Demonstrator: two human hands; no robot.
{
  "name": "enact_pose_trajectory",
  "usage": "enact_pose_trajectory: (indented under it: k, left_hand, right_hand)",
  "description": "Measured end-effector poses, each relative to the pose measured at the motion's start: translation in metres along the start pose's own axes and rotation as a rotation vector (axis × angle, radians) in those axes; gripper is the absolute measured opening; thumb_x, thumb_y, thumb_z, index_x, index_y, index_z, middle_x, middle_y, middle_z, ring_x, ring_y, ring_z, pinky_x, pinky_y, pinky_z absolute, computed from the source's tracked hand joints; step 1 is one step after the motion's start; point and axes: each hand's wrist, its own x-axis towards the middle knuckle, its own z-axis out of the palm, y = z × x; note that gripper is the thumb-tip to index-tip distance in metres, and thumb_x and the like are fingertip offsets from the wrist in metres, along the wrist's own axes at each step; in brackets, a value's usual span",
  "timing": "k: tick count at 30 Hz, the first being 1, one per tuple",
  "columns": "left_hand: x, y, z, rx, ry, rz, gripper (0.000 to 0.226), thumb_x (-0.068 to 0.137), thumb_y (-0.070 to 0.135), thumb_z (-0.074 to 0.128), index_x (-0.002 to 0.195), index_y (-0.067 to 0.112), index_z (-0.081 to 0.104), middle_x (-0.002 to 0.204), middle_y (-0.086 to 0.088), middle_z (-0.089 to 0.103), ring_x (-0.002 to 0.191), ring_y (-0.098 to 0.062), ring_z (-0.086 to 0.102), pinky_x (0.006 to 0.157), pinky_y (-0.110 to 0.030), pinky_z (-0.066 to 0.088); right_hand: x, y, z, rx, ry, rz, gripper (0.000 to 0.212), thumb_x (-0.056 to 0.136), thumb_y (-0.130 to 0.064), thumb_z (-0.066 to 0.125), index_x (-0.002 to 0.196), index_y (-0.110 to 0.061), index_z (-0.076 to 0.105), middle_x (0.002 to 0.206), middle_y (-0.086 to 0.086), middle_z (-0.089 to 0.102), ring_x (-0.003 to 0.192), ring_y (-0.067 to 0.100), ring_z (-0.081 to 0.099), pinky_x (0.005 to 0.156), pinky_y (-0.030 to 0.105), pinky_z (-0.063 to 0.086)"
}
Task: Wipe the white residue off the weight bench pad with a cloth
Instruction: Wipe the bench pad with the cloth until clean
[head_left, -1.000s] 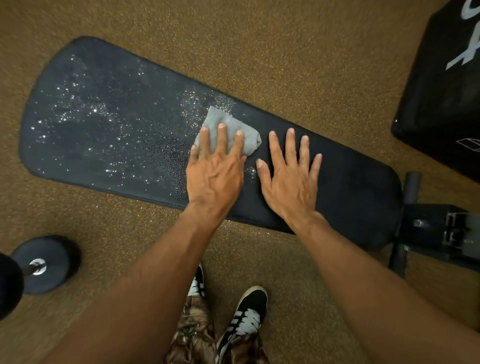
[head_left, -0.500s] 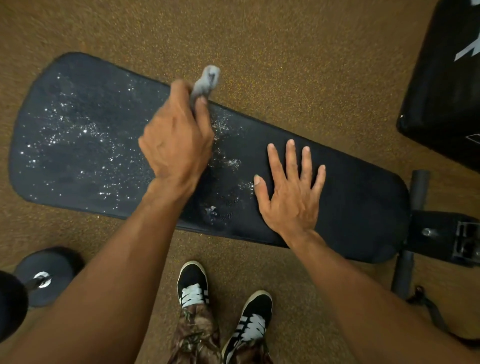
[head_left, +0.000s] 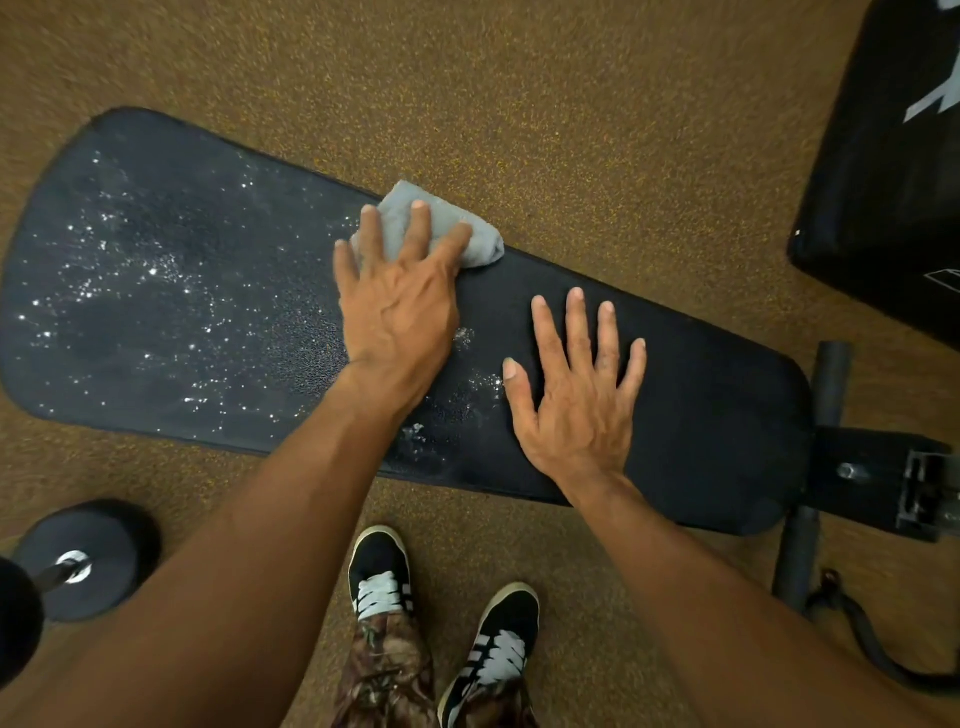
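Observation:
The black weight bench pad (head_left: 701, 415) lies across the view. White residue (head_left: 130, 291) speckles its left half, with smaller patches (head_left: 467, 384) between my hands. My left hand (head_left: 400, 296) presses a grey cloth (head_left: 470, 236) flat against the pad's far edge with straight fingers. Part of the cloth is hidden under those fingers. My right hand (head_left: 576, 395) rests flat on the pad to the right, fingers spread, holding nothing.
A black dumbbell (head_left: 78, 561) sits on the brown speckled floor at lower left. The bench frame and crossbar (head_left: 826, 467) stick out at the right, with a cable beside them. Another black pad (head_left: 893, 171) stands at upper right. My shoes (head_left: 441, 613) are below the bench.
Half a second ago my left hand held the bunched cloth raised above the pad's far edge; now it presses the cloth flat on the pad, farther right. My right hand has stayed put.

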Motion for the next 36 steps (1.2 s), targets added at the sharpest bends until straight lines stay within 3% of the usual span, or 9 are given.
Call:
enact_pose_trajectory:
  k: [4,10,14,17,19,23,28,33,36]
  left_hand:
    - [0.009,0.018,0.011,-0.068,0.061,0.076,0.038,0.108,0.021,0.039,0.145,0.025,0.048,0.159,-0.002,0.042,0.147,-0.041,0.032,0.114,-0.05,0.034]
    - [-0.023,-0.034,0.016,-0.033,0.186,0.393,0.038,0.1,0.019,0.057,0.138,0.023,0.056,0.15,0.0,0.053,0.12,-0.037,0.052,0.092,-0.047,0.047]
    - [-0.021,-0.033,0.016,0.068,0.248,0.238,0.036,0.102,0.028,0.054,0.139,0.027,0.054,0.152,0.001,0.05,0.107,-0.037,0.052,0.081,-0.046,0.042]
    - [0.004,0.0,0.013,0.028,0.266,0.15,0.028,0.102,0.029,0.053,0.127,0.021,0.064,0.137,0.0,0.064,0.101,-0.036,0.058,0.074,-0.043,0.045]
    - [0.008,0.022,0.017,0.019,0.246,0.211,0.027,0.1,0.029,0.055,0.123,0.02,0.067,0.13,0.001,0.069,0.1,-0.033,0.06,0.073,-0.041,0.045]
    - [-0.02,0.017,0.026,-0.009,0.233,0.48,0.041,0.093,0.03,0.066,0.132,0.022,0.061,0.142,0.003,0.061,0.102,-0.033,0.055,0.075,-0.041,0.043]
    - [-0.027,-0.032,0.021,-0.026,0.275,0.467,0.033,0.1,0.025,0.062,0.132,0.024,0.064,0.14,0.001,0.062,0.1,-0.034,0.047,0.073,-0.042,0.043]
    - [0.008,0.017,0.017,-0.054,0.286,0.244,0.029,0.103,0.029,0.044,0.12,0.02,0.066,0.13,0.002,0.066,0.098,-0.035,0.055,0.071,-0.042,0.044]
    - [-0.004,0.035,0.027,-0.065,0.284,0.398,0.031,0.101,0.033,0.047,0.125,0.023,0.066,0.135,0.004,0.065,0.102,-0.035,0.057,0.073,-0.043,0.044]
  right_hand:
    - [0.0,-0.001,0.0,-0.01,0.012,-0.001,0.066,0.101,-0.06,0.029,0.159,-0.032,0.018,0.168,0.003,0.015,0.154,0.032,0.011,0.119,0.063,0.012]
    - [0.001,0.0,0.0,0.002,0.011,-0.002,0.066,0.1,-0.06,0.029,0.159,-0.033,0.017,0.168,0.003,0.014,0.154,0.032,0.01,0.118,0.064,0.013]
    - [0.001,0.0,0.0,0.014,0.016,0.001,0.066,0.1,-0.06,0.03,0.159,-0.033,0.017,0.168,0.003,0.014,0.155,0.031,0.009,0.119,0.064,0.012]
    - [0.001,0.0,0.001,0.001,0.019,0.0,0.066,0.1,-0.06,0.029,0.159,-0.034,0.017,0.168,0.002,0.013,0.155,0.031,0.009,0.119,0.063,0.011]
    - [0.001,0.0,0.002,-0.003,0.022,-0.002,0.065,0.1,-0.06,0.029,0.159,-0.033,0.02,0.168,0.003,0.014,0.155,0.031,0.01,0.119,0.063,0.012]
    - [0.001,0.002,0.004,0.005,0.031,-0.009,0.061,0.099,-0.057,0.033,0.152,-0.029,0.035,0.167,0.004,0.017,0.154,0.032,0.012,0.118,0.063,0.013]
    - [0.001,0.0,0.002,0.098,0.062,0.016,0.07,0.098,-0.056,0.033,0.158,-0.023,0.022,0.168,0.001,0.017,0.155,0.028,0.009,0.121,0.061,0.009]
    - [0.0,0.0,0.003,0.226,0.151,0.03,0.067,0.099,-0.049,0.034,0.156,-0.014,0.027,0.164,0.007,0.026,0.154,0.025,0.015,0.123,0.056,0.01]
    - [0.0,0.002,0.005,0.349,0.213,0.038,0.066,0.098,-0.043,0.036,0.153,-0.008,0.032,0.16,0.011,0.033,0.153,0.025,0.022,0.123,0.055,0.013]
